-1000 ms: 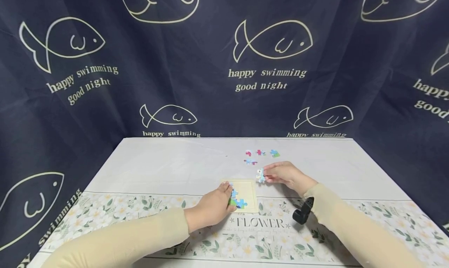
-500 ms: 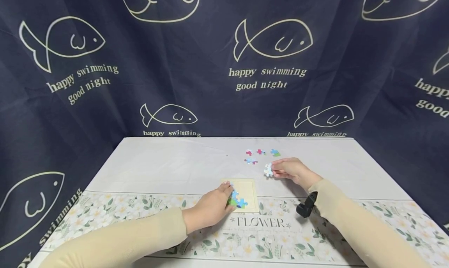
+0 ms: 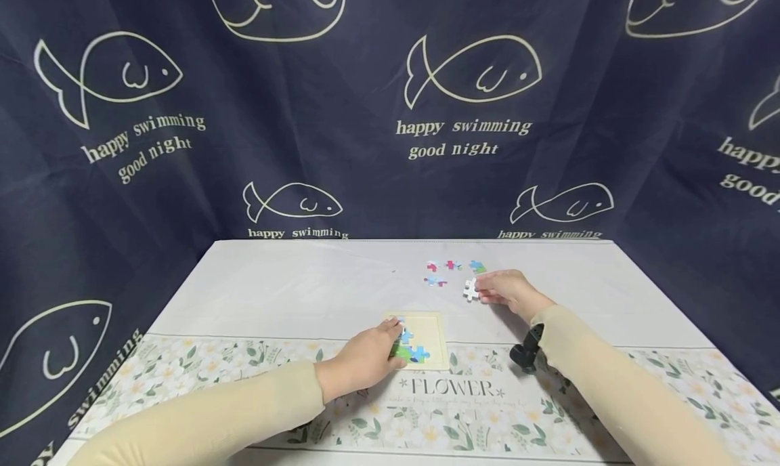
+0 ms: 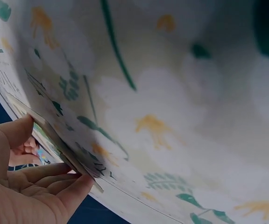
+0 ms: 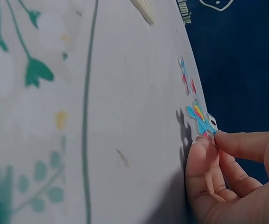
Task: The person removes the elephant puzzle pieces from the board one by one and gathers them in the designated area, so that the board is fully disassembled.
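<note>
Open passage between hands (image 3: 364, 362) (image 3: 510, 292), loose puzzle pieces (image 3: 453, 265) flat beyond, curtain (image 3: 390, 195) barring the back

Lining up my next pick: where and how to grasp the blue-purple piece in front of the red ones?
Probably by the right end of the blue-purple piece, coming from above, on the near side: it lies flat, stretched sideways, with the red pieces beyond it. The right grip is occupied.

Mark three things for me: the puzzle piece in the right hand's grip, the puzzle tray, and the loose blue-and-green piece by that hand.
Held puzzle piece (image 5: 200, 123): right wrist view, blue part of its face.
Puzzle tray (image 3: 430, 332): head view, bare pale bed.
Blue-and-green piece (image 3: 477, 266): head view, middle of its face.
</note>
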A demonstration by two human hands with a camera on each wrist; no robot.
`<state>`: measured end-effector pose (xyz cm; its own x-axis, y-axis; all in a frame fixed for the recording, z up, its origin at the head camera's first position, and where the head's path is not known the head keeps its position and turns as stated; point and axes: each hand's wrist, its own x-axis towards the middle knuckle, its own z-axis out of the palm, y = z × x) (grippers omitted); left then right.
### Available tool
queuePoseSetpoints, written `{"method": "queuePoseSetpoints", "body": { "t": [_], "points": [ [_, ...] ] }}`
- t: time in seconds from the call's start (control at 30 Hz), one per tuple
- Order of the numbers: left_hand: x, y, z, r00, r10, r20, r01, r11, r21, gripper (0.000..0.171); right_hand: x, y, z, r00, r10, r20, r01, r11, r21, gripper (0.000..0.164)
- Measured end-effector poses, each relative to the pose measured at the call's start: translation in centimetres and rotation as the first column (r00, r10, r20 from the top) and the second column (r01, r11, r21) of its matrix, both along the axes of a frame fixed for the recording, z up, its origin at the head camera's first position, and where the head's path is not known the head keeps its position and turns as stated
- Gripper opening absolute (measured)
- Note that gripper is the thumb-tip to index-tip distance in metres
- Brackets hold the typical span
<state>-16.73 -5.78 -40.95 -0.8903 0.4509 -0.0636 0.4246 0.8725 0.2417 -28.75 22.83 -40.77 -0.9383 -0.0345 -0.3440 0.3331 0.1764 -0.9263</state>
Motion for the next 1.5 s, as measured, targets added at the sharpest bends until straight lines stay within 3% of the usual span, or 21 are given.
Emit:
{"method": "queuePoseSetpoints", "body": {
  "t": [0.4,0.73,1.0,1.23,1.5],
  "points": [
    [-0.1,0.0,-0.3,0.999,-0.015,-0.046,0.012,0.998,-0.053,0.069,-1.6,-1.0,-0.9,0.988,-0.068,-0.137,0.083,0.990,0.113,0.035],
    [0.0,-0.2,-0.3,0.999,-0.040,-0.031,0.037,0.996,-0.078,0.069,-2.3,-1.6,-1.4,0.979,-0.102,-0.175,0.143,0.959,0.243,0.031],
    [0.0,-0.4,-0.4,0.998,-0.047,-0.029,0.044,0.996,-0.078,0.068,-1.8,-1.7,-1.0,0.982,-0.120,-0.149,0.143,0.977,0.161,0.032],
    [0.1,-0.5,-0.4,0.996,-0.087,-0.023,0.084,0.990,-0.112,0.067,-0.8,-2.2,-0.7,0.993,-0.052,-0.109,0.070,0.983,0.170,0.032],
    [0.1,-0.4,-0.3,0.995,-0.101,0.010,0.102,0.984,-0.148,0.066,-0.4,-2.6,-0.8,0.995,-0.034,-0.094,0.046,0.991,0.126,0.033]
  ]
}}
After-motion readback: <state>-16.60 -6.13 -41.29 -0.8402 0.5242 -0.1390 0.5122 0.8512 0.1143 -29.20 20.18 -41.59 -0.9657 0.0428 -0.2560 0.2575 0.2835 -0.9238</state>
